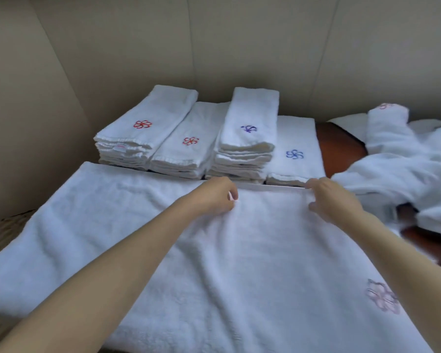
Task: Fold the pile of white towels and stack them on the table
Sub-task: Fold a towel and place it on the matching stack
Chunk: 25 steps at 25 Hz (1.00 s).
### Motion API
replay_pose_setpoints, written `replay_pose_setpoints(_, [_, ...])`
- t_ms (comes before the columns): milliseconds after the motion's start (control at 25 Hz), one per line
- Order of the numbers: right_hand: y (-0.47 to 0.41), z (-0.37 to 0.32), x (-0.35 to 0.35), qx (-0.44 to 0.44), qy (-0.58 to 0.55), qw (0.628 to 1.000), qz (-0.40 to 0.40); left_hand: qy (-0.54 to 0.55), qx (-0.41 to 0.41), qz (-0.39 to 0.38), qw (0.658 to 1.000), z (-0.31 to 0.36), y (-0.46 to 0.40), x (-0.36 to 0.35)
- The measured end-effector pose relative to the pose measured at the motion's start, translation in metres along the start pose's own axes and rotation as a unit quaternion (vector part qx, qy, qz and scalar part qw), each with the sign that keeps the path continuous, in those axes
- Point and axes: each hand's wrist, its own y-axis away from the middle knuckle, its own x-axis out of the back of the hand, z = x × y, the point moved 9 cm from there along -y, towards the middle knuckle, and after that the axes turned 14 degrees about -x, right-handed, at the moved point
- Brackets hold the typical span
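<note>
1. Head view: a large white towel (239, 250) lies spread flat over the table, its far edge just in front of the folded stacks
2. The left hand (214, 197) pinches that far edge with curled fingers, near the middle of the towel
3. The right hand (331, 197) grasps the same edge, to the right of the left hand
4. Behind the spread towel sit four stacks of folded towels: two with red flower marks (142, 124), two with blue marks (294, 154)
5. To the right of the spread towel lies a rumpled pile of unfolded towels (397, 164), over the dark brown table (341, 149)
6. A faint pink flower mark (382, 296) shows on the spread towel's near right part
</note>
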Motion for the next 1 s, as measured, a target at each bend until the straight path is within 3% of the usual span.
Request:
replay_pose_setpoints(200, [0.002,0.05,0.001,-0.033,-0.021,0.998,-0.049,-0.028,-0.02,-0.026,0.999,0.033,-0.027,-0.013])
replay_pose_setpoints(400, [0.032,0.057,0.026,-0.012,-0.038,0.999,0.036,-0.078,0.008,-0.047,0.996,0.043,-0.037,-0.019])
replay_pose_setpoints(520, [0.048,0.074,0.036,-0.039,-0.061,0.993,0.097,-0.142,0.049,0.003,0.989,0.031,-0.027,-0.011])
replay_pose_setpoints(840, [0.011,0.088,0.033,-0.062,-0.126,0.973,0.183,-0.168,0.152,0.139,0.964,-0.046,0.005,0.019])
replay_pose_setpoints(1000, [-0.018,0.082,0.036,-0.057,-0.108,0.971,0.206,-0.167,0.146,0.275,0.936,-0.056,0.013,0.041])
